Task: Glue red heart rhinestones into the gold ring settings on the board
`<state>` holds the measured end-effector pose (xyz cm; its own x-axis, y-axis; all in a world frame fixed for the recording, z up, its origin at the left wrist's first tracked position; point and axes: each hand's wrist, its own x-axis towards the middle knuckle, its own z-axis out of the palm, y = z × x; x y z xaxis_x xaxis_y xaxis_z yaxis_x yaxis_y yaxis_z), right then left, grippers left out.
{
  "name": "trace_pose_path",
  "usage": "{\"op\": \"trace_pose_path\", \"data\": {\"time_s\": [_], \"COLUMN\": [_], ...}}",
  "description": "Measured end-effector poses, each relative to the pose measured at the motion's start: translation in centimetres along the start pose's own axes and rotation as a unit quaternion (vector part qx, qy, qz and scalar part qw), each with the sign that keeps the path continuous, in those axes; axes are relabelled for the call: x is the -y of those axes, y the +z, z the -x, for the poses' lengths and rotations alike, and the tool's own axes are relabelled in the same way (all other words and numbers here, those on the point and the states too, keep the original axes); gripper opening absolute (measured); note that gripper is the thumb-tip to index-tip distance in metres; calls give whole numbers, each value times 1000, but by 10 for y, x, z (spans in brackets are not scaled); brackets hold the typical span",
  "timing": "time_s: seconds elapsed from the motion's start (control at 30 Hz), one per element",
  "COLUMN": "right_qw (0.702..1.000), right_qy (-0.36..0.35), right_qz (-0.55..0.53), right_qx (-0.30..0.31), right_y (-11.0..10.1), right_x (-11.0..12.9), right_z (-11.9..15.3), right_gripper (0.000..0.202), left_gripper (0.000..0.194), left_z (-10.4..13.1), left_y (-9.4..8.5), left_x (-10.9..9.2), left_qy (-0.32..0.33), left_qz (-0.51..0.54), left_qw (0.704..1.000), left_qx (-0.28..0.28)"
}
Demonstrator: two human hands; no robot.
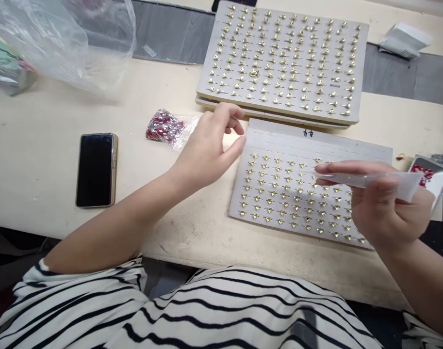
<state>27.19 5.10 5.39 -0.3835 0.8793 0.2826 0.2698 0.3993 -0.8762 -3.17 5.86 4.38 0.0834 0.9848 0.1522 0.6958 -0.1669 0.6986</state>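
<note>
Right hand (392,203) is pinching thin translucent white piece (355,180) between thumb and fingers, hovering above right part of lower ring board (279,143). Left hand (216,145) is holding nothing visible, fingers half curled, thumb parted from them, hanging at board's upper-left corner; contact: cannot tell. Board is lying between hands, long axis running left to right, right end slanting slightly nearer person. Gold-coloured rings (282,213) are standing in rows on board; right hand is overlapping rows, sitting nearer than left.
</note>
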Motion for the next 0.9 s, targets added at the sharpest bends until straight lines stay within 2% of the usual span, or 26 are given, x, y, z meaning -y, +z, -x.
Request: {"op": "trace_pose_path", "data": {"time_s": [0.1, 0.2, 0.3, 0.43, 0.57, 0.9], "right_qw": [999, 999, 996, 993, 992, 990], "right_qy": [14, 33, 42, 57, 67, 86], "right_qz": [-44, -26, -26, 10, 25, 44], "right_qx": [-9, 29, 72, 104, 102, 101], "right_y": [16, 29, 40, 52, 59, 60], "right_x": [1, 1, -1, -6, -8, -14], "right_z": [-9, -17, -22, -27, -29, -30], "right_gripper": [29, 30, 29, 29, 29, 29], "left_gripper": [30, 30, 31, 32, 31, 33], "left_z": [21, 41, 52, 57, 56, 58], "left_y": [-4, 3, 13, 19, 17, 13], "left_x": [7, 18, 30, 40, 44, 45], "left_qy": [-14, -17, -23, -28, -30, -46], "left_qz": [-8, -13, -8, 14, 36, 64], "left_qw": [1000, 1000, 1000, 999, 999, 996], "left_qx": [-6, 13, 8, 15, 27, 42]}}
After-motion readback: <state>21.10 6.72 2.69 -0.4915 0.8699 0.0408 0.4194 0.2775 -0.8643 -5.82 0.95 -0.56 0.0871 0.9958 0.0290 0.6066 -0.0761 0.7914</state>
